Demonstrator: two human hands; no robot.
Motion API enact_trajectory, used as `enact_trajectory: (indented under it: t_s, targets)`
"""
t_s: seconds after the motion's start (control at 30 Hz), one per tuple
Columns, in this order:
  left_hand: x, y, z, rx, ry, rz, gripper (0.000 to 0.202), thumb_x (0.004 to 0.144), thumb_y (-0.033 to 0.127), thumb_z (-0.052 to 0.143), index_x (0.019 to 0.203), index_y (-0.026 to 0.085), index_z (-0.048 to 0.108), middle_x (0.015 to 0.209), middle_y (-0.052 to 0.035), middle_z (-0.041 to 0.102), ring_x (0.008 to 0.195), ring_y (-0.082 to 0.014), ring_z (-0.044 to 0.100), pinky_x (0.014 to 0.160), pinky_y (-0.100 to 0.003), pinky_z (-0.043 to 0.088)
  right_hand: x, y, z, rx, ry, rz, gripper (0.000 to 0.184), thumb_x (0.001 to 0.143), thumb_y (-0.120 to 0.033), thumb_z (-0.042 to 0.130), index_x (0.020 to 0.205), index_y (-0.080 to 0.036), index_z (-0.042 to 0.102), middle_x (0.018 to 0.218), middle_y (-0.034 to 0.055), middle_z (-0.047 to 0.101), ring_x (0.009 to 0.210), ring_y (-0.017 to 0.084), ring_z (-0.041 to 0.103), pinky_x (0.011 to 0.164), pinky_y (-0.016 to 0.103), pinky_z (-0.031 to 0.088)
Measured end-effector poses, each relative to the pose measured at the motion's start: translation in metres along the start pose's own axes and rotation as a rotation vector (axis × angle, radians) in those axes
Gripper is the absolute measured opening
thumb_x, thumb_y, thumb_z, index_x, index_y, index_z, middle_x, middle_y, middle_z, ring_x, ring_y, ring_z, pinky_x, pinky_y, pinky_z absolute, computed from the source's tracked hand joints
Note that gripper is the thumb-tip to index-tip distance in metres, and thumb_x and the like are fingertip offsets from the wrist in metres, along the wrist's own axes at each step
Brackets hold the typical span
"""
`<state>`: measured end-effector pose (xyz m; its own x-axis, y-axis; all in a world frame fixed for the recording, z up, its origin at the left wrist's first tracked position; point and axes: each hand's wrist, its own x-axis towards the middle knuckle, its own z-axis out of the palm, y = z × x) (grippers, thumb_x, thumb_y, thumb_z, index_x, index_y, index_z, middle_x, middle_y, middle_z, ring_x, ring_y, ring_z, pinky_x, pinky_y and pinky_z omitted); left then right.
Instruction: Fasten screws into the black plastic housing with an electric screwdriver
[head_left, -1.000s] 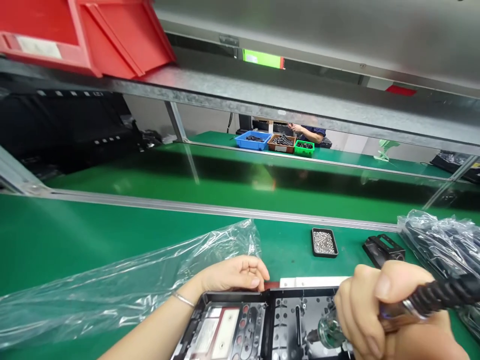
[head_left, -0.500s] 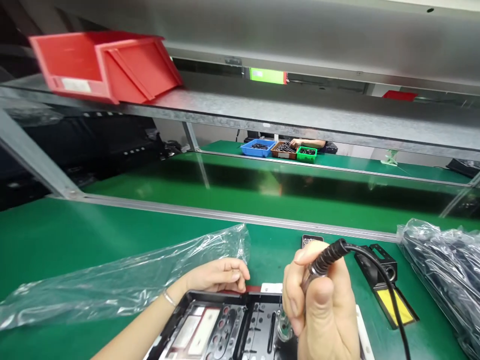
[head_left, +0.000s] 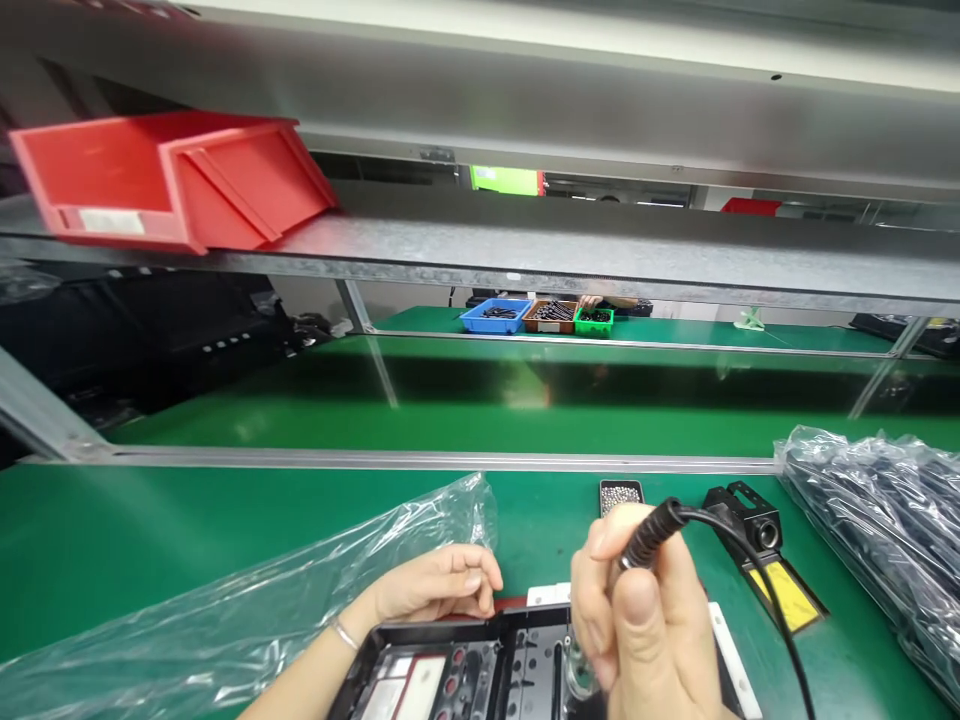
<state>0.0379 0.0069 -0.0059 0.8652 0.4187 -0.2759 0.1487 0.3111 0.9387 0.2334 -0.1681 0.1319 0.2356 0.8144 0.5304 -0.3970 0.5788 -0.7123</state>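
My right hand (head_left: 656, 630) is wrapped round the handle of a soldering iron (head_left: 651, 535), whose black cable (head_left: 757, 575) runs off to the right and down. The iron's tip is hidden behind my fingers. Below lies a black plastic case (head_left: 431, 630) with slots, holes and pale rectangular parts inside, cut off by the bottom of the view. My left hand (head_left: 442, 583) rests by the case's far rim, fingers loosely bent and apart, with nothing visible in them. A ring of clear plastic or wire (head_left: 579, 672) shows next to my right hand, too unclear to name.
Clear plastic film (head_left: 300, 600) lies left. A small tray of tiny metal pieces (head_left: 621, 497) and an iron stand with yellow sponge (head_left: 784, 597) sit beyond my right hand. Bagged dark parts (head_left: 885, 530) lie right. A red bin (head_left: 225, 185) stands on the shelf overhead.
The camera view has shifted and levelled, so the shelf and red bin appear lower and further left. Both hands keep nearly the same pose; the right still grips the iron.
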Motion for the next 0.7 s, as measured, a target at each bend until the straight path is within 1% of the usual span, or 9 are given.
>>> enact_trajectory:
  t_s: [0.1, 0.17, 0.23, 0.27, 0.3, 0.33, 0.4, 0.53, 0.7]
  targets:
    - [0.001, -0.002, 0.0, -0.046, -0.006, 0.024, 0.033, 0.073, 0.044, 0.074, 0.092, 0.018, 0.066, 0.081, -0.0024, 0.071, 0.076, -0.0098, 0.064, 0.075, -0.021, 0.046, -0.004, -0.001, 0.003, -0.084, 0.039, -0.019, 0.026, 0.101, -0.044, 0.044, 0.1, -0.018, 0.043, 0.065, -0.0018, 0.024, 0.056, 0.004, 0.018, 0.053, 0.015, 0.014]
    - [0.002, -0.002, 0.001, -0.038, -0.016, 0.038, 0.033, 0.073, 0.041, 0.075, 0.093, 0.017, 0.066, 0.083, -0.0041, 0.072, 0.077, -0.0105, 0.065, 0.073, -0.02, 0.047, -0.005, 0.0, 0.001, -0.165, 0.056, -0.047, 0.021, 0.102, -0.039, 0.045, 0.101, -0.019, 0.04, 0.066, -0.0019, 0.022, 0.057, 0.004, 0.017, 0.054, 0.015, 0.015]
    - [0.003, 0.0, 0.002, -0.027, -0.024, 0.048, 0.035, 0.072, 0.041, 0.076, 0.094, 0.016, 0.067, 0.083, -0.0052, 0.072, 0.076, -0.0106, 0.065, 0.07, -0.019, 0.047, -0.004, 0.001, -0.005, -0.201, -0.037, -0.095, 0.01, 0.103, -0.03, 0.039, 0.104, -0.02, 0.038, 0.066, -0.0019, 0.022, 0.055, 0.004, 0.019, 0.053, 0.014, 0.017]
    - [0.004, 0.001, 0.003, -0.023, -0.029, 0.05, 0.036, 0.071, 0.042, 0.076, 0.094, 0.015, 0.067, 0.084, -0.0057, 0.072, 0.075, -0.0105, 0.065, 0.069, -0.019, 0.047, -0.003, 0.001, -0.008, -0.192, -0.125, -0.125, 0.007, 0.104, -0.025, 0.033, 0.107, -0.021, 0.038, 0.065, -0.0019, 0.022, 0.054, 0.004, 0.021, 0.052, 0.013, 0.019]
    - [0.005, 0.002, 0.004, -0.02, -0.034, 0.051, 0.037, 0.071, 0.042, 0.077, 0.094, 0.014, 0.067, 0.083, -0.0062, 0.072, 0.073, -0.0101, 0.065, 0.066, -0.018, 0.046, -0.001, 0.001, -0.01, -0.184, -0.208, -0.161, 0.01, 0.104, -0.021, 0.028, 0.108, -0.021, 0.037, 0.065, -0.0021, 0.022, 0.053, 0.004, 0.023, 0.051, 0.012, 0.022]
    - [0.005, 0.003, 0.004, -0.02, -0.037, 0.05, 0.038, 0.07, 0.042, 0.077, 0.094, 0.014, 0.067, 0.083, -0.0066, 0.072, 0.071, -0.0096, 0.064, 0.064, -0.017, 0.045, 0.0, 0.001, -0.013, -0.18, -0.229, -0.179, 0.013, 0.104, -0.019, 0.025, 0.109, -0.021, 0.037, 0.065, -0.0021, 0.022, 0.052, 0.004, 0.023, 0.051, 0.012, 0.024]
    - [0.007, 0.003, 0.005, -0.031, -0.039, 0.046, 0.04, 0.069, 0.042, 0.078, 0.094, 0.013, 0.067, 0.083, -0.0066, 0.072, 0.069, -0.0087, 0.063, 0.061, -0.016, 0.044, 0.001, 0.0, -0.015, -0.189, -0.202, -0.2, 0.016, 0.103, -0.017, 0.023, 0.107, -0.02, 0.038, 0.064, -0.002, 0.022, 0.051, 0.004, 0.024, 0.051, 0.011, 0.026]
    - [0.009, 0.001, 0.007, -0.076, -0.052, 0.033, 0.042, 0.066, 0.043, 0.08, 0.093, 0.013, 0.067, 0.082, -0.0055, 0.071, 0.07, -0.0098, 0.065, 0.065, -0.018, 0.046, -0.002, -0.002, -0.013, -0.224, -0.077, -0.197, 0.011, 0.102, -0.017, 0.028, 0.103, -0.018, 0.04, 0.061, -0.0022, 0.022, 0.047, 0.004, 0.026, 0.048, 0.012, 0.028]
    - [0.015, -0.003, 0.008, -0.138, -0.075, 0.027, 0.045, 0.06, 0.043, 0.083, 0.09, 0.013, 0.067, 0.078, -0.0044, 0.071, 0.07, -0.0108, 0.066, 0.067, -0.019, 0.048, -0.004, -0.001, -0.014, -0.239, -0.026, -0.207, 0.004, 0.1, -0.018, 0.035, 0.1, -0.018, 0.039, 0.058, -0.0029, 0.021, 0.043, 0.004, 0.025, 0.044, 0.014, 0.027]
